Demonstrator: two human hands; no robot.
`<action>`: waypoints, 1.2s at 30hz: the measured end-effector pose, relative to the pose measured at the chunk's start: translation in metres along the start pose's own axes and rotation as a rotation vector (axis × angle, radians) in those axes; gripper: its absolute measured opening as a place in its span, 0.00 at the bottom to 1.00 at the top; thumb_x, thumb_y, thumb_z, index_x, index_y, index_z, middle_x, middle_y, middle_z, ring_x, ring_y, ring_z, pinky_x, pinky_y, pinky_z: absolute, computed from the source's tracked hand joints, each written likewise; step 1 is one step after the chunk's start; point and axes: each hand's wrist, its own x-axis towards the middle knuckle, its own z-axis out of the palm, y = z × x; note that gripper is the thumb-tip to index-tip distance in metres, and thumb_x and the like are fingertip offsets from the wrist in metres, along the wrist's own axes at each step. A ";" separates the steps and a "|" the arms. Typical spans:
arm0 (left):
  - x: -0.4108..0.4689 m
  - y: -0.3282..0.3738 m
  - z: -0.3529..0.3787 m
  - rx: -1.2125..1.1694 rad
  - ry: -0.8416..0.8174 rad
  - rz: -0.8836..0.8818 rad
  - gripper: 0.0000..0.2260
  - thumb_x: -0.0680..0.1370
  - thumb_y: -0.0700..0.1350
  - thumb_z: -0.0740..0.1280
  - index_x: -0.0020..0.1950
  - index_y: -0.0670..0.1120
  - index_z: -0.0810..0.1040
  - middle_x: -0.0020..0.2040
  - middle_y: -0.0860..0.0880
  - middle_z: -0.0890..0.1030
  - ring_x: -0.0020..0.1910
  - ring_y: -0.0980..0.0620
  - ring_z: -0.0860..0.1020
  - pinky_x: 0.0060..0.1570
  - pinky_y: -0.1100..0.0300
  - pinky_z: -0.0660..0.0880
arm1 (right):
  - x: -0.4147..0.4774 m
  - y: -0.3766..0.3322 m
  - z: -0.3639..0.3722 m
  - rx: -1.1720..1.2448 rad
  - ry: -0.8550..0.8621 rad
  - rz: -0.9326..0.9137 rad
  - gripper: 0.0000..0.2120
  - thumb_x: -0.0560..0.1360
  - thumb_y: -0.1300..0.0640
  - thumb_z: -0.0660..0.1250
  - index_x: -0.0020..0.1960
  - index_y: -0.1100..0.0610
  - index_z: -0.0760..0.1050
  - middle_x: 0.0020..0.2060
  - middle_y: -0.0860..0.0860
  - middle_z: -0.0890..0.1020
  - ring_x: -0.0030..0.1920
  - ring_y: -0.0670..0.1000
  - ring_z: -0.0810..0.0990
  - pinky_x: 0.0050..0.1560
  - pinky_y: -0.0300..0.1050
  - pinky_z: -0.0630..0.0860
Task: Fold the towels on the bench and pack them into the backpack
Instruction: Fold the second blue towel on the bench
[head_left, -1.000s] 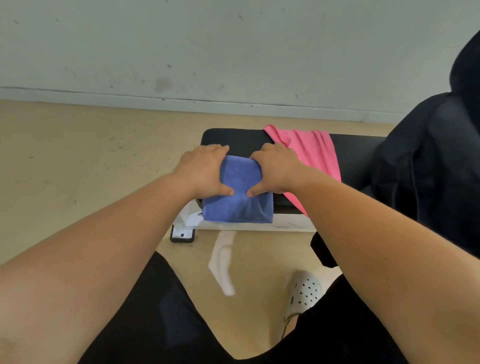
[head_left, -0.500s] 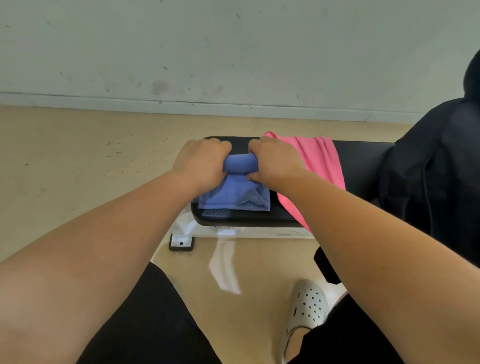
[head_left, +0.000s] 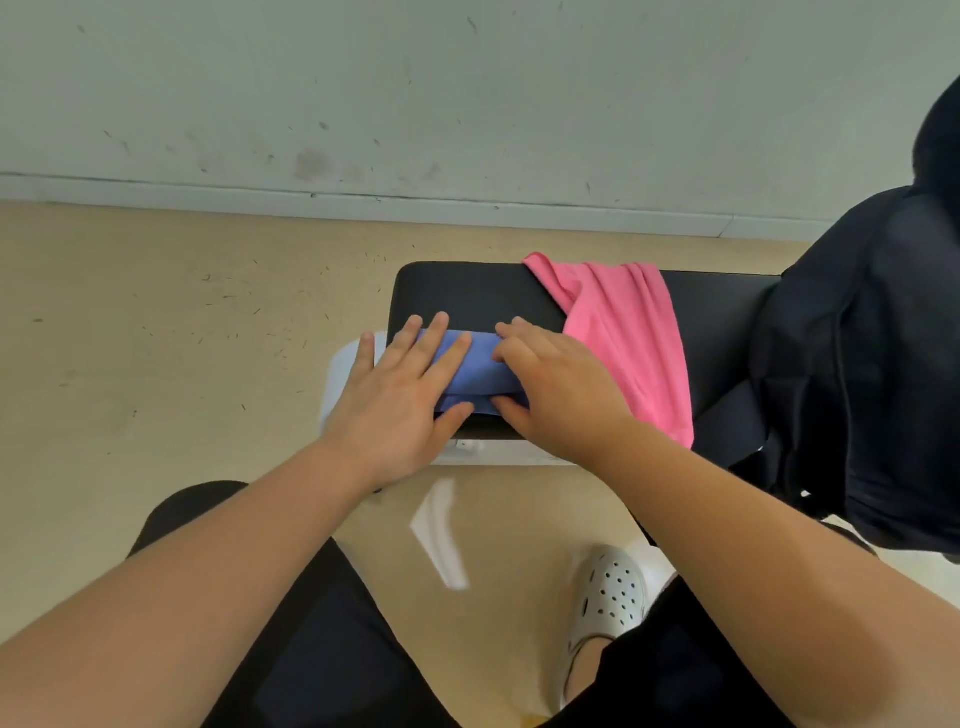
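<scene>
The blue towel (head_left: 478, 364) lies folded into a narrow band at the near left end of the black padded bench (head_left: 467, 291). The left hand (head_left: 400, 395) is spread flat on the towel's left end, fingers straight. The right hand (head_left: 558, 395) lies nearly flat on the right end, gripping nothing. Both are probably pressing the fold so it holds. Just right of them, a pink towel (head_left: 628, 343) drapes unfolded across the bench, and the black backpack (head_left: 857, 364) stands at the far right. The floor (head_left: 156, 338) is beige and scuffed, the wall (head_left: 467, 78) pale.
</scene>
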 end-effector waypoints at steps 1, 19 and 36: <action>-0.003 0.001 0.001 -0.010 -0.016 -0.001 0.32 0.80 0.64 0.46 0.82 0.54 0.45 0.82 0.49 0.44 0.81 0.46 0.45 0.77 0.38 0.48 | -0.005 -0.001 0.003 0.017 -0.017 0.015 0.15 0.72 0.52 0.73 0.55 0.57 0.76 0.68 0.57 0.77 0.71 0.58 0.72 0.67 0.55 0.71; -0.015 0.009 -0.004 -0.374 0.010 -0.165 0.28 0.83 0.53 0.51 0.82 0.49 0.46 0.82 0.52 0.48 0.81 0.54 0.46 0.78 0.43 0.44 | 0.021 -0.023 0.025 -0.145 -0.113 0.185 0.32 0.82 0.42 0.40 0.80 0.55 0.57 0.79 0.53 0.60 0.81 0.57 0.50 0.78 0.63 0.45; 0.034 0.014 0.021 -0.157 0.031 -0.307 0.27 0.83 0.55 0.41 0.82 0.51 0.42 0.82 0.54 0.40 0.80 0.49 0.37 0.75 0.37 0.39 | 0.025 -0.018 0.032 -0.107 -0.138 0.244 0.32 0.82 0.39 0.39 0.82 0.54 0.48 0.81 0.51 0.55 0.81 0.56 0.43 0.77 0.65 0.39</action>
